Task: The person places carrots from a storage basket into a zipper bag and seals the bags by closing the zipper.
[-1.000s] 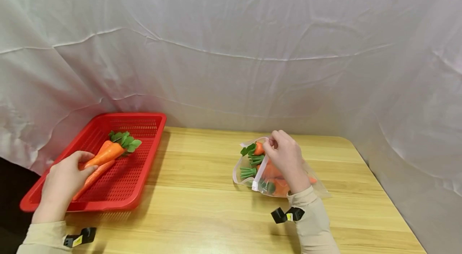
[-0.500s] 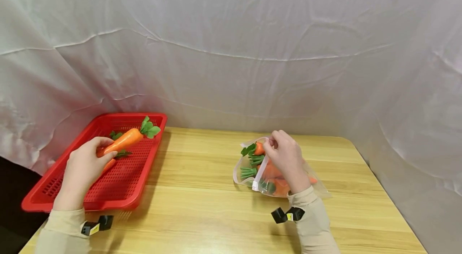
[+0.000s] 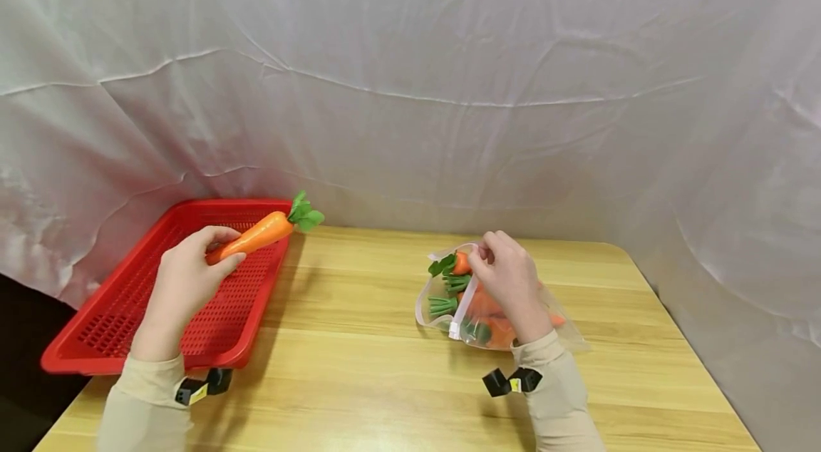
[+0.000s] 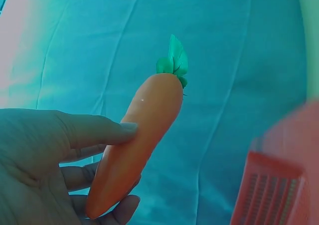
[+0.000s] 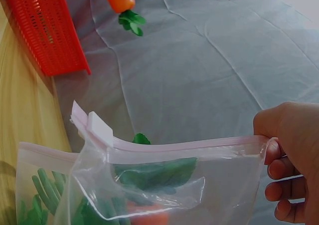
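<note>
My left hand [image 3: 182,284] pinches an orange carrot [image 3: 259,231] between thumb and fingers, in the air over the red basket [image 3: 253,327]. The carrot slants up and to the right, its leafy green top past the basket's right rim. In the left wrist view the thumb lies along the carrot [image 4: 142,117]. On the right, my right hand [image 3: 509,277] pinches the upper edge of a clear slider bag [image 3: 420,309], whose mouth faces left. Inside the bag lie several orange carrots with green tops and a dark green piece [image 3: 476,331]. The white slider [image 5: 100,129] sits at one end of the zip.
The basket stands at the table's left edge, and my left hand hides part of its floor. Bare wooden tabletop [image 3: 346,345] lies between basket and bag. A grey cloth [image 3: 410,152] hangs behind the table. A black wrist camera [image 3: 512,382] sits on each sleeve.
My left hand has lifted the carrot out of the basket, up and to the right. The right hand and the bag have stayed in place.
</note>
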The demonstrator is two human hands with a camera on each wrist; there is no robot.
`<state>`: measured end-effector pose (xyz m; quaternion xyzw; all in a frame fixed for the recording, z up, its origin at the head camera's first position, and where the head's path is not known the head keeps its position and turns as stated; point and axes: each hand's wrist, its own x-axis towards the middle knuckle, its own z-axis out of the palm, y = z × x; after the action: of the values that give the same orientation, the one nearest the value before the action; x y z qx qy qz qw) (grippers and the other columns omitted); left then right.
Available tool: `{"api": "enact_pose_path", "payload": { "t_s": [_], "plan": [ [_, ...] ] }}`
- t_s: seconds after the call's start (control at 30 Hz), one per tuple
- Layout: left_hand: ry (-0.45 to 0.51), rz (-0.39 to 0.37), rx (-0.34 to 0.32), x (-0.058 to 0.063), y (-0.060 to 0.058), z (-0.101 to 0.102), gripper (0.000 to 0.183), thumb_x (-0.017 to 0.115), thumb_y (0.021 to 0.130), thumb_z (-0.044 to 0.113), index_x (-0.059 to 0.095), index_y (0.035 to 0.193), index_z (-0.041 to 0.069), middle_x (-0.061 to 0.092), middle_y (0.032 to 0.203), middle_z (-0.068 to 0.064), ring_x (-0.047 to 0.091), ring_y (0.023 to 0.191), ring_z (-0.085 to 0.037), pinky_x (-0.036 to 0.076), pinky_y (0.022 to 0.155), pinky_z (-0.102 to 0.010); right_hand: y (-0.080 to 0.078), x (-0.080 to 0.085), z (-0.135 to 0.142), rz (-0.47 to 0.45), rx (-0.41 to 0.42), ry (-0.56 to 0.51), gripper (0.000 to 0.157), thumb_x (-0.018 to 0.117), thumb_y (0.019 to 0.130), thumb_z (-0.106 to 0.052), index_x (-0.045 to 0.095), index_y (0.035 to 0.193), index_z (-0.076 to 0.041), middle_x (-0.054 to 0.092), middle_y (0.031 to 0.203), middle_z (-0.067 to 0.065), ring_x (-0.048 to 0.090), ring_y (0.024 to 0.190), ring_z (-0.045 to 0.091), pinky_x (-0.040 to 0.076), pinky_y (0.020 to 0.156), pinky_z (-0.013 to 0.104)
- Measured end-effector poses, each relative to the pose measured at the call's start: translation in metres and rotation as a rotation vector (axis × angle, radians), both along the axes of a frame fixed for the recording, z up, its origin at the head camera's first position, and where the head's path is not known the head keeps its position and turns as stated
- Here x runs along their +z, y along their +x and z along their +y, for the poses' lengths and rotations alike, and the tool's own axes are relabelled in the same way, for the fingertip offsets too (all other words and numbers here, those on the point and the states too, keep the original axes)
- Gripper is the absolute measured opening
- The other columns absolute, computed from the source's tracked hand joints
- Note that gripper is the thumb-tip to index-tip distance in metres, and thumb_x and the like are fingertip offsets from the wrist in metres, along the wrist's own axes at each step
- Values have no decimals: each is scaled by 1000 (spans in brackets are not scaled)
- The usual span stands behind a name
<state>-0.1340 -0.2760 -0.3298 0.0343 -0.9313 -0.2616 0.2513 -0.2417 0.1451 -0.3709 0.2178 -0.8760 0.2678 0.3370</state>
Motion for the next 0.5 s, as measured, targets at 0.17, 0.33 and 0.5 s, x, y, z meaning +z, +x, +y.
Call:
{"api": "enact_pose_path", "payload": {
  "t_s": [0.17,0.33,0.5],
  "plan": [
    [7,34,-26,1,-4,12,29,75,84,11,65,111,7,69,101,-15,56,83,-24,41,69,-25,0,0,0,-1,-2,0,23,63,81,-8,48,65,-12,45,65,2,39,57,13,32,53,26],
    [16,47,-56,2,-8,23,30,76,83,11,66,111,8,70,103,-15,60,86,-26,44,72,-30,1,0,1,1,-1,-5,23,64,80,-7,48,65,-12,45,64,2,39,57,13,32,53,26],
    [32,40,-92,2,-14,36,31,77,82,12,66,111,9,70,103,-13,59,83,-23,44,70,-30,1,0,1,10,-8,-8,21,63,79,-7,48,65,-12,45,63,3,38,56,13,31,51,26]
  ]
}}
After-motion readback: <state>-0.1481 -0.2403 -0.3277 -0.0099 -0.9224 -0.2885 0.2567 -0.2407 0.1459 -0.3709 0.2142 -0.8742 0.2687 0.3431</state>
